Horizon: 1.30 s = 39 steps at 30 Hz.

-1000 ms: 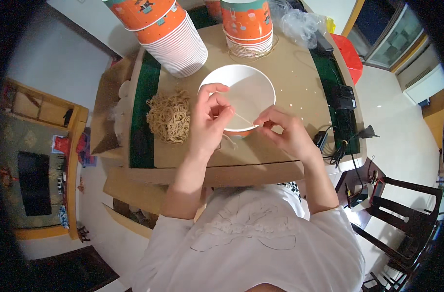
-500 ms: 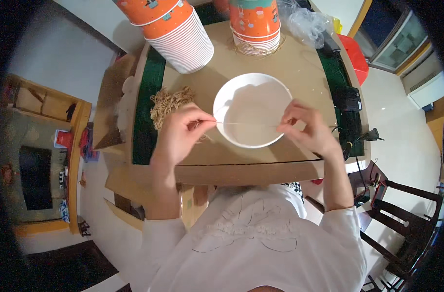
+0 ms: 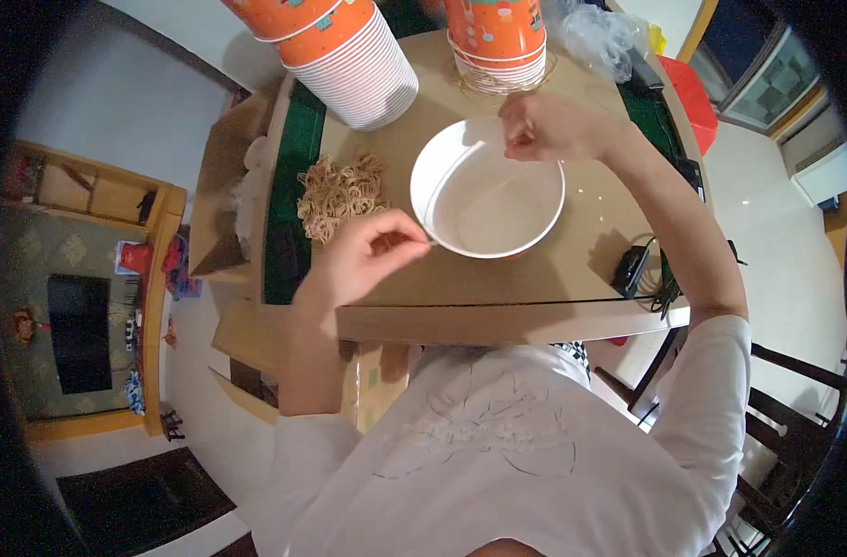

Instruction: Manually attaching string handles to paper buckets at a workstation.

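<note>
A white paper bucket point(image 3: 460, 243) stands on the table with its mouth facing up. At its near left rim, my left hand point(image 3: 372, 255) has thumb and forefinger pinched together. My right hand point(image 3: 539, 130) is closed above the far right rim, its fingers curled in. A thin pale strand point(image 3: 479, 201) runs faintly across the bucket's mouth between the two hands; whether it is string or a rubber band is hard to tell. Beyond my left hand lies a tangled heap of tan loops point(image 3: 340, 193).
Behind, a tall stack of orange-and-white paper buckets point(image 3: 354, 70) leans at the left, and another stack point(image 3: 499, 56) has loose strands round its base. Clear plastic bags point(image 3: 601, 42) lie at the back right. A black power adapter point(image 3: 631, 269) with cable sits near the front right edge.
My right hand has moved away from me, to the bucket's far right rim, and curled closed. My left hand has stayed near the left rim. The strand now runs diagonally.
</note>
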Tool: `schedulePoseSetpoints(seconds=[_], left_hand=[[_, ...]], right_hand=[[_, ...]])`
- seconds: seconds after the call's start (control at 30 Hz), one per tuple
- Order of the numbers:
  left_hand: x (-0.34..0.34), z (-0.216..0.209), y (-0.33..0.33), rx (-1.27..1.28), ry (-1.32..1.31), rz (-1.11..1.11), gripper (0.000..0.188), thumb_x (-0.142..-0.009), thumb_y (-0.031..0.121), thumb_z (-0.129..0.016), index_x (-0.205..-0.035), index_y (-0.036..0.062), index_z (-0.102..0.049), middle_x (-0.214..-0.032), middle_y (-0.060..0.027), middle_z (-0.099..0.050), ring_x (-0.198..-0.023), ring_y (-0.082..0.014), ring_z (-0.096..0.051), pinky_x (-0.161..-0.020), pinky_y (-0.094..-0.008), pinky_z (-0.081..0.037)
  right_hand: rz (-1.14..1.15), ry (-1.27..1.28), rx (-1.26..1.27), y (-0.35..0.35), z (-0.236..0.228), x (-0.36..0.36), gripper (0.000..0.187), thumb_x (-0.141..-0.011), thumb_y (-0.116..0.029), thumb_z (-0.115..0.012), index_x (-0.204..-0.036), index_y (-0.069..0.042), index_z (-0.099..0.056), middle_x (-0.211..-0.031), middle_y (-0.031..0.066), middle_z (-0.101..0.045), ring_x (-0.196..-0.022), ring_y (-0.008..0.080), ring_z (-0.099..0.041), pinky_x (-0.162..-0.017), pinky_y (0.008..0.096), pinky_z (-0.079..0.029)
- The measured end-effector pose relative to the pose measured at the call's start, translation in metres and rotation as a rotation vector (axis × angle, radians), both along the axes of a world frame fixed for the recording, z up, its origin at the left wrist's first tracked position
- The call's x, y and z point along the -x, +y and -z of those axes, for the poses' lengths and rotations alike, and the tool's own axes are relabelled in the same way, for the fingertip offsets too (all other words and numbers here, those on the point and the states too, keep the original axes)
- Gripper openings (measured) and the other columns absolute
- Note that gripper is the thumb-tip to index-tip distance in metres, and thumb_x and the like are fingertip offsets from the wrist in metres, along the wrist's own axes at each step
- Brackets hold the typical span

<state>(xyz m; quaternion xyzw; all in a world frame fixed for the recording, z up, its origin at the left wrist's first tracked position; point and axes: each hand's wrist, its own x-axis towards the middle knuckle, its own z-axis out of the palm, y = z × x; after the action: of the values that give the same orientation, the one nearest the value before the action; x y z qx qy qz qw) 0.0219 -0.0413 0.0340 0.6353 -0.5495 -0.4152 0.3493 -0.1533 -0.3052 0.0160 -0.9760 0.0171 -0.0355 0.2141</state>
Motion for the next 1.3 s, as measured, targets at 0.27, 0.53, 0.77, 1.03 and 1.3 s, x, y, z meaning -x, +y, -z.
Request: schedulePoseSetpoints(seconds=[0.27,0.53,0.77,1.03,1.3], left_hand=[[0.022,0.007,-0.001,0.069,0.291,-0.153,0.006,-0.089,0.004,-0.058,-0.093,0.0010,-0.059,-0.073,-0.0001,-0.060,-0.063,-0.0024,-0.053,-0.053,-0.0153,-0.038],[0.031,0.006,0.010,-0.004,0.637,-0.225,0.009,-0.088,0.008,-0.059,-0.092,0.0003,-0.061,-0.077,-0.0055,-0.064,-0.060,-0.0041,-0.051,-0.055,-0.0183,-0.040],[0.043,0.044,0.017,0.087,0.589,-0.318,0.011,-0.087,0.005,-0.061,-0.097,-0.0002,-0.063,-0.091,-0.0052,-0.067,-0.076,-0.0049,-0.057,-0.064,-0.0180,-0.043],[0.058,0.048,0.006,0.129,0.741,-0.323,0.006,-0.088,0.003,-0.057,-0.092,-0.0001,-0.060,-0.085,-0.0144,-0.067,-0.066,-0.0113,-0.056,-0.059,-0.0231,-0.044],[0.059,0.071,0.016,0.031,0.616,-0.356,0.007,-0.089,0.007,-0.059,-0.091,0.0001,-0.058,-0.087,-0.0119,-0.067,-0.065,-0.0096,-0.056,-0.060,-0.0228,-0.046]], right_hand=[[0.197,-0.324,-0.045,0.109,-0.024,0.048,0.022,-0.077,-0.016,-0.065,-0.096,-0.006,-0.061,-0.094,0.0097,-0.061,-0.089,0.0277,-0.060,-0.075,0.0375,-0.050],[0.250,-0.311,0.153,0.082,0.013,0.057,0.013,-0.078,-0.014,-0.061,-0.087,-0.006,-0.058,-0.085,0.0098,-0.056,-0.083,0.0262,-0.057,-0.069,0.0376,-0.050],[0.514,-0.388,-0.629,0.153,0.026,0.066,0.025,-0.081,0.000,-0.059,-0.106,-0.003,-0.060,-0.084,0.0099,-0.060,-0.067,0.0148,-0.059,-0.058,0.0305,-0.047],[0.669,-0.534,-1.346,0.196,0.098,0.046,0.018,-0.093,-0.008,-0.054,-0.104,0.004,-0.060,-0.085,0.0064,-0.065,-0.076,0.0126,-0.061,-0.069,0.0266,-0.050],[0.725,-1.200,-2.006,0.161,0.072,0.061,0.019,-0.094,-0.009,-0.048,-0.112,-0.003,-0.053,-0.082,0.0047,-0.058,-0.081,0.0124,-0.056,-0.073,0.0266,-0.048]])
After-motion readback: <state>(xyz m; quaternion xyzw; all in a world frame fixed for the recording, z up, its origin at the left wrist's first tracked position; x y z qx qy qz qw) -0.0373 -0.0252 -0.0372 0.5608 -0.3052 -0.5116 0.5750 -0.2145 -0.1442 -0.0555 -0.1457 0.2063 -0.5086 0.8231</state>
